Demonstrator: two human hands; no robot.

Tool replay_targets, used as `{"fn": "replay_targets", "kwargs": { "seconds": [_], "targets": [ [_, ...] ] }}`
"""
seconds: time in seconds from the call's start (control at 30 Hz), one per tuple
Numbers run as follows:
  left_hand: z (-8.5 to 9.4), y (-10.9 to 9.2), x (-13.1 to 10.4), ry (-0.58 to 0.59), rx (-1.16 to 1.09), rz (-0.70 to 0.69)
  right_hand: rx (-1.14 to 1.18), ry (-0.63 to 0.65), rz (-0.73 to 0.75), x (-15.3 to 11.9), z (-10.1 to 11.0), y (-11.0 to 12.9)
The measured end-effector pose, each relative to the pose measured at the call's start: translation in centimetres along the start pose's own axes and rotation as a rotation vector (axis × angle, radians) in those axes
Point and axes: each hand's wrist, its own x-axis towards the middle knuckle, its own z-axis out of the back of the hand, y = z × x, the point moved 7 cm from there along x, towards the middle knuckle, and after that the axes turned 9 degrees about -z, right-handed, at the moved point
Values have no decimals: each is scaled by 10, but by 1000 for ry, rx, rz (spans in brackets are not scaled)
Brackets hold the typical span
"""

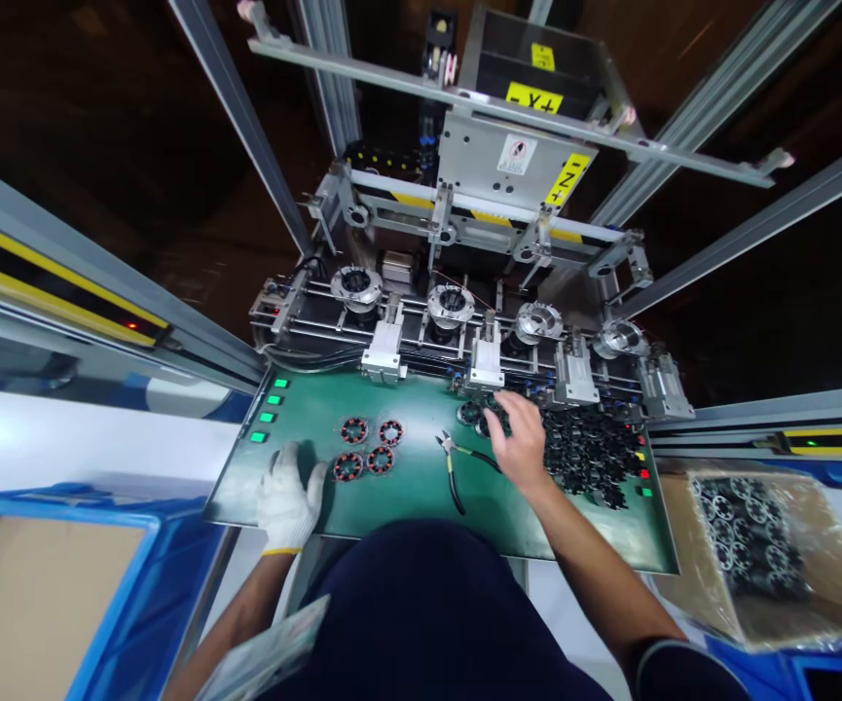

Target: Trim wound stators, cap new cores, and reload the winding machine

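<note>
My left hand (289, 497), in a white knitted glove with a yellow cuff, rests at the left front of the green work surface (421, 399). Its thumb stands apart from its fingers and it holds nothing. Just to its right lie several wound stator rings (348, 467) with orange-red coils. My bare right hand (520, 446) is over a few black stator cores (470, 413) near the back edge; thumb and fingers are apart, and part of a core shows between them. Side cutters (450, 467) with green-and-black handles lie between my hands, jaws pointing away.
Behind the surface stands a winding machine with several round fixtures (451, 305) and silver clamp blocks (487, 362). Black cores (588, 453) are heaped at right, beside coloured buttons (643, 473). A carton (822, 565) of cores sits lower right; a blue bin (128, 584) lower left.
</note>
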Motion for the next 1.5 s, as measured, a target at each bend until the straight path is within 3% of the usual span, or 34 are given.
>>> {"fn": "replay_targets", "kwargs": {
  "seconds": [0.07,0.13,0.23,0.33,0.5,0.6,0.77,0.87,1.0,1.1,1.17,1.27,1.5],
  "targets": [
    [-1,0,0,4,3,5,-21,12,-60,-36,-9,-14],
    [-2,0,0,6,13,8,-41,73,-93,-52,-28,-23],
    [-3,0,0,12,32,7,-66,186,-137,-49,-56,-28],
    [-4,1,-1,17,55,10,-91,264,-213,-37,-69,-32],
    [-5,3,-1,25,81,7,-84,331,-314,-28,-76,-39],
    [-5,3,-1,27,84,0,-31,324,-331,-34,-77,-30],
    [-2,1,1,21,86,-8,147,235,-285,-46,-45,0],
    [-2,0,3,23,91,-19,287,212,-209,-15,-5,-6],
    [-3,0,6,30,106,-34,353,148,-188,86,45,-63],
    [-3,1,7,27,115,-49,318,146,-163,157,56,-106],
    [-2,1,7,21,119,-60,271,171,-124,182,51,-120],
    [-3,2,6,25,133,-64,195,224,-57,191,41,-125],
    [-7,6,6,61,151,-73,24,341,45,180,31,-123]
  ]
}}
